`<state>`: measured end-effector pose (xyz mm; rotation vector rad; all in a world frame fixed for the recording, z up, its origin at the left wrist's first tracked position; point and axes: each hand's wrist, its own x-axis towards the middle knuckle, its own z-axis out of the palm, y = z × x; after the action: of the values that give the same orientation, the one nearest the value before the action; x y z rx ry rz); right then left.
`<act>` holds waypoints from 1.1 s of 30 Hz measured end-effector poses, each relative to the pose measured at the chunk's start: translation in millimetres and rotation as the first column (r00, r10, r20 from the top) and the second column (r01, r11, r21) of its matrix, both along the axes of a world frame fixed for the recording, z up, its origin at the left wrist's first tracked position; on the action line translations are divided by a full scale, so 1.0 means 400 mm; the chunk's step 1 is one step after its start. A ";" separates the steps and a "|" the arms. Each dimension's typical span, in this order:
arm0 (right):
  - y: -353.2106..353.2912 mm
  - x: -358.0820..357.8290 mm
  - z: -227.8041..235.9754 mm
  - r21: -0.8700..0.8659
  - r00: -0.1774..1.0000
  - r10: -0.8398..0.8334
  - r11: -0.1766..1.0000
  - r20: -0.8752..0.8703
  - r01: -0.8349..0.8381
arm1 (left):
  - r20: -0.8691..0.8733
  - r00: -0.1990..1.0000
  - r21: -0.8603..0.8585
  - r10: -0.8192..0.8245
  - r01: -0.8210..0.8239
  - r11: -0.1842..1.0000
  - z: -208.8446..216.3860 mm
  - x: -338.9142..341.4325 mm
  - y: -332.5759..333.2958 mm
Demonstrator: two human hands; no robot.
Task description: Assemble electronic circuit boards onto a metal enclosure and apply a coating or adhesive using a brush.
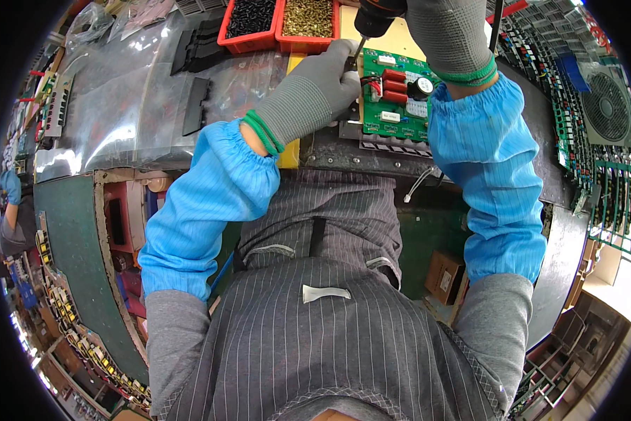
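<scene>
A green circuit board [379, 125] lies in front of me, with red cylindrical parts [394, 87], a round black-and-white capacitor [420, 88] and white block resistors [390, 117]. My right hand [447, 35], in a grey glove, is closed round an electric screwdriver [376, 19], partly cut off by the top edge. Its thin bit points down at the board's upper left edge. Beside the bit, my gloved left hand [314, 90] has its thumb and forefinger bent together. What they pinch, if anything, is too small to make out.
Behind my left hand stand two red bins, one of black screws [252, 15], one of brass-coloured screws [307, 17]. Clear plastic bags [129, 105] and black plastic pieces [197, 105] lie leftward. Racked circuit boards [565, 119] and a fan [607, 105] stand right.
</scene>
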<state>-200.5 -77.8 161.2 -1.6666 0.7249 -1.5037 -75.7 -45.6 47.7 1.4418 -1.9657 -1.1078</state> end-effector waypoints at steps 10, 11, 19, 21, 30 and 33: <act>0.005 -0.021 0.015 0.030 0.993 0.117 0.993 -0.003 -0.117 | -0.084 0.996 0.076 -0.005 0.012 0.997 -0.010 0.005 0.013; -0.094 -0.060 -0.088 -0.588 0.995 -0.057 0.809 -0.081 -0.002 | -0.163 0.987 0.078 -0.006 0.018 0.997 -0.009 0.006 0.016; 0.138 -0.283 0.007 -0.369 0.995 -0.032 0.929 -0.095 -0.005 | -0.482 0.869 0.078 0.116 -0.090 0.993 -0.039 0.062 0.076; 0.161 -0.273 -0.011 -0.335 1.000 0.009 0.942 -0.024 -0.017 | -0.460 0.887 -0.380 0.045 -0.243 0.892 -0.071 0.061 0.089; 0.214 -0.278 -0.040 -0.190 0.994 -0.112 0.976 0.004 0.110 | -0.330 0.943 -0.622 0.039 -0.248 0.743 -0.071 0.035 0.157; 0.222 -0.267 -0.032 -0.172 0.993 -0.112 0.978 0.045 0.119 | -0.300 0.954 -0.604 -0.006 -0.185 0.775 -0.064 0.031 0.169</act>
<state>-307.5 10.8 148.4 -1.7467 0.6983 -1.7166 -63.2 22.2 22.1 0.9341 -1.7831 -0.4873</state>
